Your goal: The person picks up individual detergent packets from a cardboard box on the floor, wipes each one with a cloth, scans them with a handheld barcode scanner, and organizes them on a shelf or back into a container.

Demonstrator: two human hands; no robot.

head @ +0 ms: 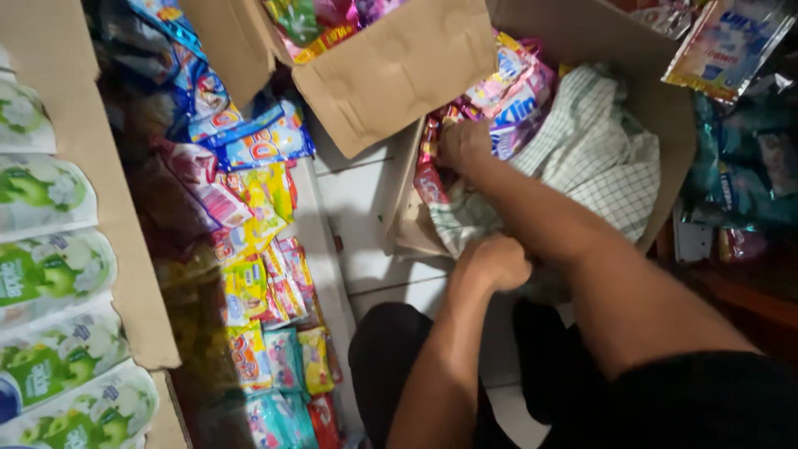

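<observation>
- Cardboard box (665,125), big, open-topped, is seen at upper right on the white tiled floor (366,199); one flap (399,66) is folded out twd the left. Box is already partly filled.
- Checked cloth (598,150), white w/ green grid, is bunched inside the box and takes up most of its right half; a fold is draped over the near edge.
- Hanging sachet strips (258,249), yellow, pink, blue & teal, are lined up along the left rack, apart from the box; they are not touched.
- Green-and-white pouches (41,266) are stacked at far left beside a cardboard panel (108,208).
- Pink and purple sachets (515,91) are piled in the far-left part of the box, next to the cloth and partly under it.
- Right hand (464,143) is pushed down into the box among the sachets at the cloth's edge; fingers are curled, but whether anything is clamped cannot be told – fingertips are hidden.
- Left hand (497,262) is closed in a fist at the box's near edge, seemingly gripped on the cloth fold; the grip itself is hidden.
- Judged progress: packing looks midway – sachets & cloth are in, flaps are not yet closed, contents not yet levelled.
</observation>
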